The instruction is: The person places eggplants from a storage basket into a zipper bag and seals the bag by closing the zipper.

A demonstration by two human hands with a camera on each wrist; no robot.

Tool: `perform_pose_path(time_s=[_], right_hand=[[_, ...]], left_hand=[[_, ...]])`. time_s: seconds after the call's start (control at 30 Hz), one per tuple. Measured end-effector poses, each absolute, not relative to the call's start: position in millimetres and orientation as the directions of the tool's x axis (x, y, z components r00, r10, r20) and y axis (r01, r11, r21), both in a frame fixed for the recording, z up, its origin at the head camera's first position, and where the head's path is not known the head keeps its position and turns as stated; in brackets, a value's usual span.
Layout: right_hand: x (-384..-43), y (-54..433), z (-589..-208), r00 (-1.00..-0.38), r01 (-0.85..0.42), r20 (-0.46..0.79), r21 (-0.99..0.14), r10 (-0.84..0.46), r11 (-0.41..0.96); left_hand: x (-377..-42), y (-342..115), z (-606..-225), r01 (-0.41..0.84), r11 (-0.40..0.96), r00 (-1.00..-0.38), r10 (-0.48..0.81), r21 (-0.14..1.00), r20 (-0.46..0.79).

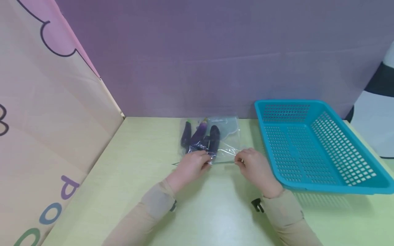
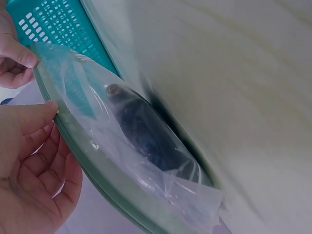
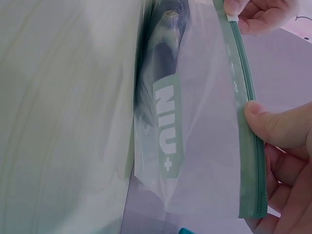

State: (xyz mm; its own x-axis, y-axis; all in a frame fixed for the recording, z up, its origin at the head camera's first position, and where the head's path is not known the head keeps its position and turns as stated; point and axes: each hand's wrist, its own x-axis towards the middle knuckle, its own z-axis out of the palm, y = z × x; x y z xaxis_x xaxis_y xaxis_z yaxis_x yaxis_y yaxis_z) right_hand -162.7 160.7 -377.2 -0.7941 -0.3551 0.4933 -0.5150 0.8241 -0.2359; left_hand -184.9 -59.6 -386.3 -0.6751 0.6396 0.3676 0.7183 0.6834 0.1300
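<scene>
A clear zip bag (image 1: 231, 140) with dark purple eggplants (image 1: 214, 136) inside lies at the back of the table. Its green zip edge (image 3: 252, 170) faces the person. At the middle of that edge, my left hand (image 1: 191, 165) pinches the small white slider (image 3: 232, 18) between thumb and finger. My right hand (image 1: 255, 169) pinches the zip strip near the bag's right corner, thumb on top. White lettering on a green label (image 3: 167, 126) shows on the bag in the right wrist view. The left hand partly covers the near ends of the eggplants in the head view.
A blue-green plastic basket (image 1: 271, 153) with perforated walls stands to the right, close to my right hand. Behind the table hangs a purple cloth (image 1: 215, 61). A printed panel (image 1: 61, 119) borders the left side.
</scene>
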Motion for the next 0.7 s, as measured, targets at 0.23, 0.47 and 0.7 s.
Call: perform_pose_path(time_s=[0.23, 0.47, 0.7], right_hand=[[-162.0, 160.7, -376.4, -0.81, -0.503, 0.47, -0.247, -0.352, 0.828], [-162.7, 160.7, -376.5, -0.813, -0.502, 0.461, -0.247, -0.355, 0.829], [-162.6, 161.0, -377.1, -0.825, -0.494, 0.44, -0.26, -0.354, 0.83]], left_hand=[[-187.2, -65.6, -386.5, 0.725, 0.674, -0.673, 0.651, 0.141, 0.351], [-187.5, -72.0, -385.4, 0.713, 0.689, -0.688, 0.647, 0.134, 0.329], [-187.8, -76.6, -384.9, 0.711, 0.69, -0.691, 0.652, 0.135, 0.311]])
